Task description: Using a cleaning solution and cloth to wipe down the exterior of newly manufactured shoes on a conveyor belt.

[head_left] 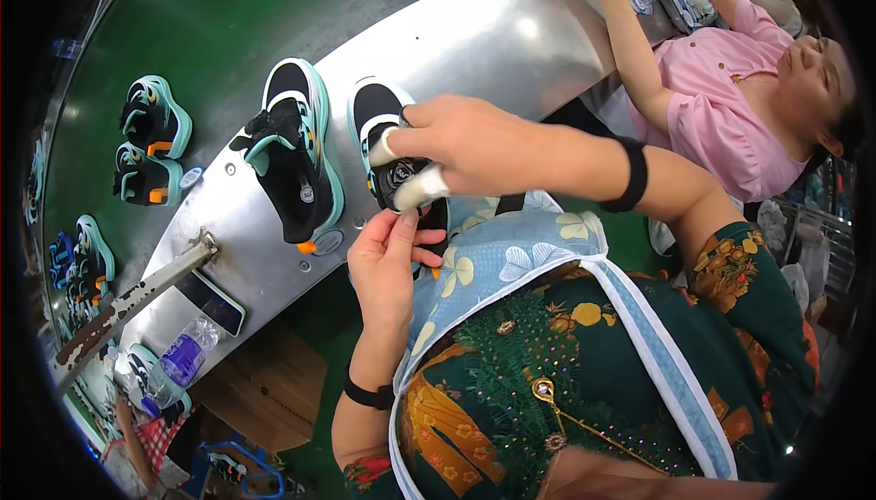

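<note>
Black and teal, the shoe (394, 149) is lying on the steel table (511, 44) at our apron, and we are closing our right hand (461, 144) over its heel, grip pinching it. Our left hand (388, 263) is touching it from below, fingers pressed together. A second shoe (294, 149) is resting just beside.

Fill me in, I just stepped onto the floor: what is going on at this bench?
A person holds a small black-and-teal shoe at the edge of a metal bench. The right hand, with taped fingertips, grips it from above; the left hand touches it from below. A matching shoe lies beside it. More shoes ride the green conveyor. A co-worker in pink works opposite.
</note>
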Tool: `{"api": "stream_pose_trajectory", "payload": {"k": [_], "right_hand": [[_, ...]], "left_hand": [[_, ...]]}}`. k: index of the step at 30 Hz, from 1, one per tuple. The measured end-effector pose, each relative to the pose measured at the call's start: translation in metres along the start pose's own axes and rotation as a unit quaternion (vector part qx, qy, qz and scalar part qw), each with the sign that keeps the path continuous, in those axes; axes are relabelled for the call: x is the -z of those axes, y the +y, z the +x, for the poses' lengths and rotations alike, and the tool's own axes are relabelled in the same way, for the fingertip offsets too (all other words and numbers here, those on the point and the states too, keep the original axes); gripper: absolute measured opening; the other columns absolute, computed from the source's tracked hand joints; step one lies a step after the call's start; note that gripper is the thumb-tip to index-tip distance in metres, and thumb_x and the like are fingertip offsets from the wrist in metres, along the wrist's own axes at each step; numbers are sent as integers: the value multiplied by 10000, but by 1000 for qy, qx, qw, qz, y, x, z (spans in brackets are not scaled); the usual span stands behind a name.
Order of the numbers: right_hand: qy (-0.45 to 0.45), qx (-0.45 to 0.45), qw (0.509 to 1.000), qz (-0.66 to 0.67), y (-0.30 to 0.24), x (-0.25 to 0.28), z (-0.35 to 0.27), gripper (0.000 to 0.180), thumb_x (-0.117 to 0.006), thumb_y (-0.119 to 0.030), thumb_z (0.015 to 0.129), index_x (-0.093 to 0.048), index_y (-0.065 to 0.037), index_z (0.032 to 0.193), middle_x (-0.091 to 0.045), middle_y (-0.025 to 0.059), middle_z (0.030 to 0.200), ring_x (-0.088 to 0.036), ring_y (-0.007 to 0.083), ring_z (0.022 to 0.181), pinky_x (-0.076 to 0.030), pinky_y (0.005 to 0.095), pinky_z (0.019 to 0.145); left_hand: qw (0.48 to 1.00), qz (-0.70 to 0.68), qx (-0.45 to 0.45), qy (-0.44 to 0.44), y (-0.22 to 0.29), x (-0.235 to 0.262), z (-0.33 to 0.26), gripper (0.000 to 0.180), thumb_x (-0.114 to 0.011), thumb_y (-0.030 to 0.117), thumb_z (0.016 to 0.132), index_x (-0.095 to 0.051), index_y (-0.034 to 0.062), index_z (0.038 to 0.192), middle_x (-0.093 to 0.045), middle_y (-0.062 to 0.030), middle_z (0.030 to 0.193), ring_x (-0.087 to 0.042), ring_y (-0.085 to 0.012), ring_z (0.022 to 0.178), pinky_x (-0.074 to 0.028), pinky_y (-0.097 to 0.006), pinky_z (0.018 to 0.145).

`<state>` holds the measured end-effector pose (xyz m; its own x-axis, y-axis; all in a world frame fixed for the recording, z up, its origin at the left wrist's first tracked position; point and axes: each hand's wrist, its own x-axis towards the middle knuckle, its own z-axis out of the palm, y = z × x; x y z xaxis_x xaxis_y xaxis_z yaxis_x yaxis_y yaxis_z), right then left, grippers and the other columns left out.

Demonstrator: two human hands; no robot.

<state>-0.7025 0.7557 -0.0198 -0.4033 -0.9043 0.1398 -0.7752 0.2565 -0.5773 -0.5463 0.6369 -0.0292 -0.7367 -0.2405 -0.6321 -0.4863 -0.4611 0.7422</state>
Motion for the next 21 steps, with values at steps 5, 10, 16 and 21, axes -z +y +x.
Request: {"api": "stream_pose_trajectory", "payload": {"k": [5,10,16,21], "right_hand": [[-46,-13,998,38,-5,-6,-3,257,-692,-194,751,-613,-93,974,-580,126,812,-602,343,715,-471,422,662],[-51,-15,985,165,5,5,-3,213,-673,-163,760,-613,-77,945,-585,98,786,-604,312,767,-464,408,680],[36,7,999,18,-1,-8,-13,225,-712,-195,776,-647,-146,986,-573,38,764,-577,257,744,-428,347,688],[-80,-23,975,207,10,11,-11,385,-717,-209,796,-630,-115,1158,-560,98,827,-576,287,757,-450,381,730]], "left_hand": [[999,32,-6,10,2,-5,-1,240,-551,155,969,-627,-57,1051,-678,-97,883,-666,-141,696,-516,-226,527],[1000,30,1,4,4,-7,-3,256,-554,174,969,-628,-54,1060,-679,-100,877,-662,-137,692,-514,-227,545],[999,21,26,-8,6,-13,-3,269,-541,183,974,-622,-52,1080,-686,-116,856,-649,-130,667,-507,-237,580],[999,19,31,-39,4,-8,0,265,-515,178,984,-622,-46,1077,-691,-132,886,-648,-138,678,-501,-233,593]]}}
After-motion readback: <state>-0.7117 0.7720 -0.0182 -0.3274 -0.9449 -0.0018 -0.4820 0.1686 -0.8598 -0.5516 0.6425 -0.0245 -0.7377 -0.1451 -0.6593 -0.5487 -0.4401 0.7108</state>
